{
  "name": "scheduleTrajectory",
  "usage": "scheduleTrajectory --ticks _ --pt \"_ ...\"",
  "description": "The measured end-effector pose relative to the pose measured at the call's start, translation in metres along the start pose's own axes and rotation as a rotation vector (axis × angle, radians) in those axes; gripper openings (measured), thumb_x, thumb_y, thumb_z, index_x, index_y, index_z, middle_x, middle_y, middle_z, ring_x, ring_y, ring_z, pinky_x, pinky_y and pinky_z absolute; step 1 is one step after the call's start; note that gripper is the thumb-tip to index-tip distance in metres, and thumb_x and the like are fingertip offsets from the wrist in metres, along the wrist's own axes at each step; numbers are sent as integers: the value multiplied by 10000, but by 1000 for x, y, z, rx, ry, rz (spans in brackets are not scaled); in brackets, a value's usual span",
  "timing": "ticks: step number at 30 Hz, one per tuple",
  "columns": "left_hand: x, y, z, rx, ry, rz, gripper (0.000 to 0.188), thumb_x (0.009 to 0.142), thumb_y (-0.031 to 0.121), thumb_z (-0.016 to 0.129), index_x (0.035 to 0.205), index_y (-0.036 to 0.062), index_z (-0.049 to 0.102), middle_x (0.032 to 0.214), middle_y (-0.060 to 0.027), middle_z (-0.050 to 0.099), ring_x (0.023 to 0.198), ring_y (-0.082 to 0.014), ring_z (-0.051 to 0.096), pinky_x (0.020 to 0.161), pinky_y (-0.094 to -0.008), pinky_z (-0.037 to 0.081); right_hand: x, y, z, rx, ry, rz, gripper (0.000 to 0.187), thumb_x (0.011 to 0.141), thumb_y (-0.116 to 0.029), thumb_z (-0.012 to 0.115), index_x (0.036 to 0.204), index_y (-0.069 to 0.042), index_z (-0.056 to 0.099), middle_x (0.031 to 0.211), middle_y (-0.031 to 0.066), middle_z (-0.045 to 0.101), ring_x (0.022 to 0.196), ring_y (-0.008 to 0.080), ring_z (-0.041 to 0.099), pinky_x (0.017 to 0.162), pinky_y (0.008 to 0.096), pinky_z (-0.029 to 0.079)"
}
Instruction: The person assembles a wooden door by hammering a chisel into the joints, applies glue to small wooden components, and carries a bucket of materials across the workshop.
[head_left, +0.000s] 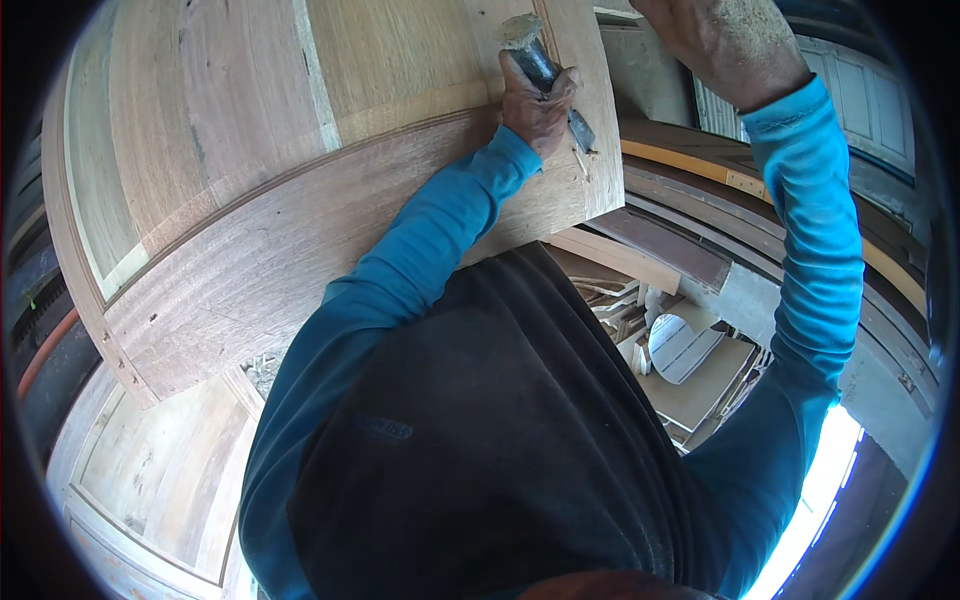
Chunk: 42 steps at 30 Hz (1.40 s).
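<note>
My left hand [533, 112] is wrapped round the dark handle of a chisel [538, 66], whose top end is pale and frayed. The blade comes out below my fist, tilted, close to the edge of a wooden door panel [290, 225]. Small wood chips lie beside the blade. High at the upper right, my right hand [730, 45] is raised, with pale sawdust on its back. Its fingers run out of the picture, so whether it holds anything cannot be seen.
Another wooden panel [165, 460] stands at the lower left. Long boards [700, 215] are stacked along the right. Below them sit a shiny round-edged piece [684, 348] and flat sheets [700, 390]. A grey panelled door [850, 100] stands at the far right.
</note>
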<state>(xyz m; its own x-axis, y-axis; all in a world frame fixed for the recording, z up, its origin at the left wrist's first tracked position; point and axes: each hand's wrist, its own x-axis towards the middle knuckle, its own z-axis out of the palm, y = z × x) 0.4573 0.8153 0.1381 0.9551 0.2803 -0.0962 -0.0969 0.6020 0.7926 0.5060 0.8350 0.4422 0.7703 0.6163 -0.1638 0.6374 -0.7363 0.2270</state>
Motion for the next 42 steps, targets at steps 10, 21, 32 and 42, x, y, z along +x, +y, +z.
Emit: scheduleTrajectory --ticks 10,21,32,42 --pt "0 -2 0 -101 -69 44 476 940 -19 674 1251 88 330 938 -66 605 777 -126 623 683 -291 575 -37 38 51 -185 15 -232 327 919 -219 666 1191 -64 573 920 176 718 832 351 724 727 453 597" --pt "1 -11 -22 -52 -19 151 355 950 44 686 1218 43 453 982 -92 645 892 -181 669 776 -339 592 -141 19 57 52 -53 67 429 919 -181 701 1328 -127 581 910 143 690 720 343 708 622 434 577" --pt "109 117 -12 -233 305 545 262 981 122 680 1214 79 567 926 -76 633 747 -171 631 632 -295 550 -204 26 107 -182 -145 123 552 886 -134 638 1426 -207 556 799 68 584 635 208 665 540 366 566" --pt "59 112 -79 -206 203 297 451 942 23 654 1302 61 384 992 -119 573 849 -236 623 777 -458 600 -312 95 119 -296 -494 310 427 885 -190 710 1304 -152 632 909 119 677 826 315 717 729 483 574"
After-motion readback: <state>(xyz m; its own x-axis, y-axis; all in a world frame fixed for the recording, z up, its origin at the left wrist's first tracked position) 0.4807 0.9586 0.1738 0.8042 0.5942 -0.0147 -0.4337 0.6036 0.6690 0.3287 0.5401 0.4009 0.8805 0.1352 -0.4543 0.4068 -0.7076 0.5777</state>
